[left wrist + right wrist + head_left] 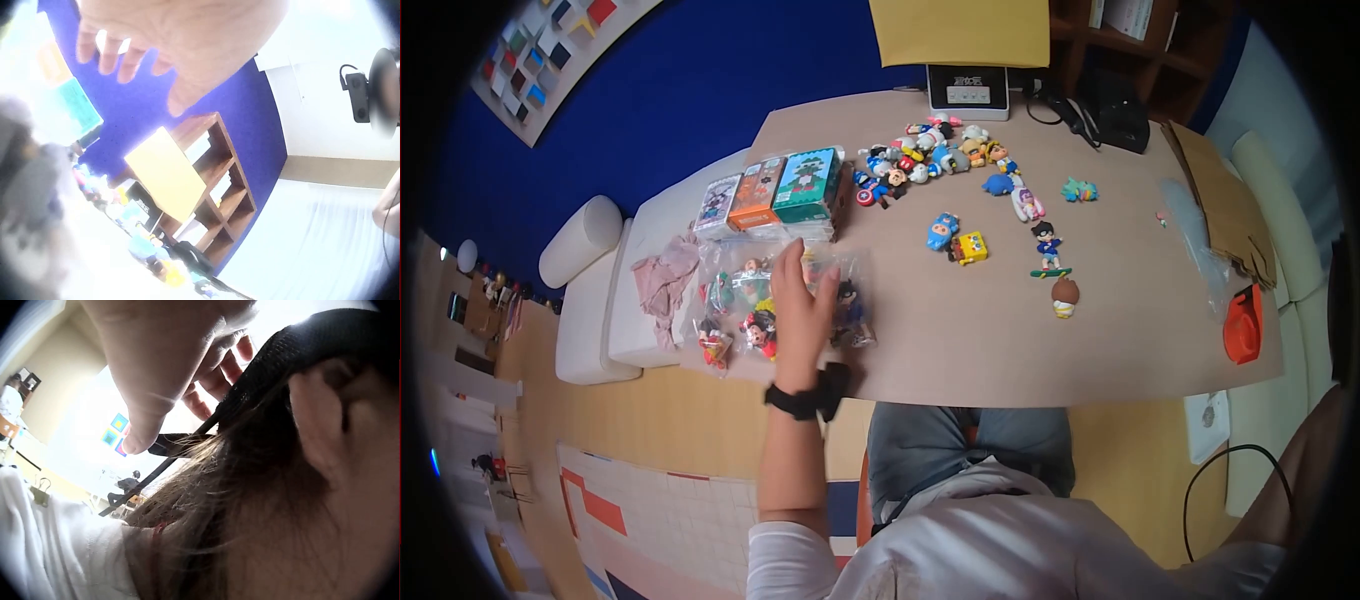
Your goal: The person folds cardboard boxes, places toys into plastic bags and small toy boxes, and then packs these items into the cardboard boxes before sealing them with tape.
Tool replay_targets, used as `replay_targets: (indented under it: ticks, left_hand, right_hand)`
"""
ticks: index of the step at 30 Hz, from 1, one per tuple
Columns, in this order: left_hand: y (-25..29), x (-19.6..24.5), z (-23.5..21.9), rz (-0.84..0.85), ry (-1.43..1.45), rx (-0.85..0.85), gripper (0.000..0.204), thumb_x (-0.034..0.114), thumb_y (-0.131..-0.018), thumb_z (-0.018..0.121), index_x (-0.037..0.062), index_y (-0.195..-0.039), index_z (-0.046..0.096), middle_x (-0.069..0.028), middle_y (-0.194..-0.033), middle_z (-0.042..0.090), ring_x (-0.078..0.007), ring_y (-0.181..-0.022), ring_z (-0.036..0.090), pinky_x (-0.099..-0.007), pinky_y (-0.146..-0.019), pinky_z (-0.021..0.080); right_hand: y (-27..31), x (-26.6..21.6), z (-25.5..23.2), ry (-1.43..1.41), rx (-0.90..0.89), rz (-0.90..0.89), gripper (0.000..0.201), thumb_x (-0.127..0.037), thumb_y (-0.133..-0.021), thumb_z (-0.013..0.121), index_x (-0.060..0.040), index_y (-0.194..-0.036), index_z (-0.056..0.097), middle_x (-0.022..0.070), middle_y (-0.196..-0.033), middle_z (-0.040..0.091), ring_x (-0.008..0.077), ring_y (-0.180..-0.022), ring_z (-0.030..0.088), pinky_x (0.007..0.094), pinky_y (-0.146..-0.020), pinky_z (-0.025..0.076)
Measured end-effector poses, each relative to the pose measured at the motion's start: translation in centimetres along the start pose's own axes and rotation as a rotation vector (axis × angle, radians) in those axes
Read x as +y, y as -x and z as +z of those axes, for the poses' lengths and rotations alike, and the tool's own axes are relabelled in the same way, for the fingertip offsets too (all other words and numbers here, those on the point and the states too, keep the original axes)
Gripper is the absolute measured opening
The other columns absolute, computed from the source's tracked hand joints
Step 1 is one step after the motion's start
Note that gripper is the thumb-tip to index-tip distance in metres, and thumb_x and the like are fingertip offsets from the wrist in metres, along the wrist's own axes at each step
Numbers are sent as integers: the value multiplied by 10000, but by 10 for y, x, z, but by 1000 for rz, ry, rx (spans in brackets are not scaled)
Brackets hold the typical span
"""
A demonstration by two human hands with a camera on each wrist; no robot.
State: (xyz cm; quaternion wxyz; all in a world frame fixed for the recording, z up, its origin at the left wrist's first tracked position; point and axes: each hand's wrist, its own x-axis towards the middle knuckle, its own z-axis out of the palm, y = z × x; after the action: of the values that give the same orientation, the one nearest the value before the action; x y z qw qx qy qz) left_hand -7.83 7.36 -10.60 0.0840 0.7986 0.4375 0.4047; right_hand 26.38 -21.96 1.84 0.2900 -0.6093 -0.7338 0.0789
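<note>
My left hand (803, 312) is over a clear plastic bag (725, 335) of toy figures at the table's left front. Its fingers extend apart, holding nothing visible; whether it touches the bag is unclear. The left wrist view shows the same hand (181, 44) with spread fingers. My right hand (169, 369) is raised behind the head, beside black headgear (300, 350). Its thumb lies by the end of a black strap (172, 445), with several bent fingertips near the headgear. Whether it grips the strap is unclear.
Boxed toys (805, 185) stand behind the bag. Loose figures (920, 160) crowd the table's back, with a blue figure (943, 231) and a skateboard figure (1048, 245) nearer. An orange-red tray (1243, 325) and cardboard (1220, 210) lie at right.
</note>
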Motion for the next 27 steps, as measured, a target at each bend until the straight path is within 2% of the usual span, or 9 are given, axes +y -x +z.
replay_targets:
  ticks: [2,4,10,11,14,15,18,23,27]
  left_hand:
    - [-25,-12,0,-6,1,-158,481,203,-831,602,-23,-1217,426,-227,-1198,459,-383,-1095,444,-416,-931,367]
    - [-51,-19,4,67,-77,-114,459,231,-820,614,-17,-1178,471,-231,-1130,504,-395,-1032,486,-439,-877,401]
    - [-106,-65,44,-23,-359,-106,440,300,-821,602,-1,-1131,526,-208,-1068,555,-405,-1005,511,-461,-845,422]
    - [-106,-73,51,-15,-466,-76,525,382,-811,602,6,-1164,502,-216,-1105,545,-409,-1029,504,-457,-865,419]
    - [-113,-79,59,-163,-381,-105,655,474,-765,629,11,-1200,467,-231,-1138,531,-410,-1066,493,-456,-891,407]
    - [-119,-78,59,-253,-329,-227,774,547,-709,653,16,-1227,433,-246,-1176,508,-405,-1075,496,-457,-894,408]
    - [-120,-70,58,-276,-217,-291,788,538,-692,675,14,-1225,427,-248,-1168,504,-406,-1047,516,-468,-871,420]
    - [-113,-44,54,-81,-190,-83,645,313,-679,753,-28,-1133,447,-253,-1087,508,-406,-977,544,-412,-804,466]
    - [-121,-55,56,-61,-52,-76,504,289,-745,681,-39,-1079,493,-237,-1044,544,-392,-956,560,-415,-798,464]
  right_hand:
    - [2,-1,-2,5,-4,3,139,-217,-823,492,-83,-834,524,63,-823,522,205,-754,514,349,-659,398]
    - [1,-2,-1,3,-10,8,138,-217,-822,492,-84,-832,524,62,-820,521,205,-753,513,349,-658,397]
    - [4,-4,-4,6,-15,9,134,-217,-821,492,-86,-827,523,59,-813,519,204,-747,511,350,-654,395]
    - [5,-3,-4,6,-12,7,134,-217,-820,492,-87,-826,523,58,-812,519,204,-746,510,350,-653,395]
    - [8,-5,-4,11,-22,22,132,-217,-820,492,-88,-823,522,56,-808,518,203,-744,509,350,-651,394]
    - [8,-5,-4,9,-24,25,132,-217,-819,492,-89,-822,522,56,-807,518,203,-743,509,350,-650,393]
    - [10,-5,-4,7,-33,25,130,-217,-818,492,-90,-819,522,54,-803,517,203,-740,508,350,-648,392]
    - [12,-4,-5,3,-31,22,128,-217,-817,492,-93,-815,521,51,-797,516,202,-735,506,350,-645,391]
    - [15,-4,-9,5,-35,28,126,-217,-816,493,-95,-811,521,49,-793,514,201,-732,505,350,-642,389]
